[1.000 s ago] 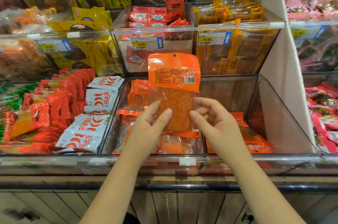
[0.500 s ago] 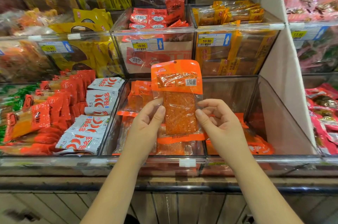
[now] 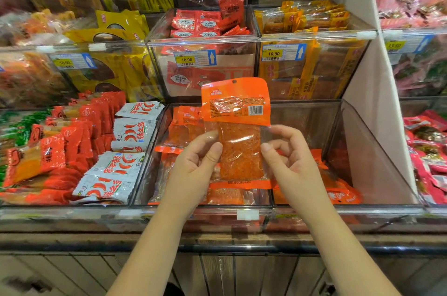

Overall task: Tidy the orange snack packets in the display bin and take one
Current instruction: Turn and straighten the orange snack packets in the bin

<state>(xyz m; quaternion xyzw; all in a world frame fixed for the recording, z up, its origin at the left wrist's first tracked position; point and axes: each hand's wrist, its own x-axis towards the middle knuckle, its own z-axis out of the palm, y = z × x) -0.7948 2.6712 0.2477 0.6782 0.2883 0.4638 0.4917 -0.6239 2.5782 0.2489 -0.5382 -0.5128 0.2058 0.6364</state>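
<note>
The packet [image 3: 238,131] stands upright in the centre of the frame. Its long axis runs top to bottom, tilted slightly toward the right. Its orange header with the hang hole points up, and the barcode sits at the header's right end. The narrow orange strip at its foot points down toward the person. The clear middle part shows an orange-red slab inside.

The packet lies between the two hands, above the clear bin [image 3: 362,165]. The left hand [image 3: 193,167] pinches the packet's left edge, thumb in front and fingers curled behind. The right hand [image 3: 290,162] pinches the right edge in the same way, with its other fingers curled. Both hands grip at mid-height, so the header rises above them.

More orange packets [image 3: 183,124] lie in the bin behind and beneath the held one. White chilli packets [image 3: 130,131] fill the bin just left of centre.
</note>
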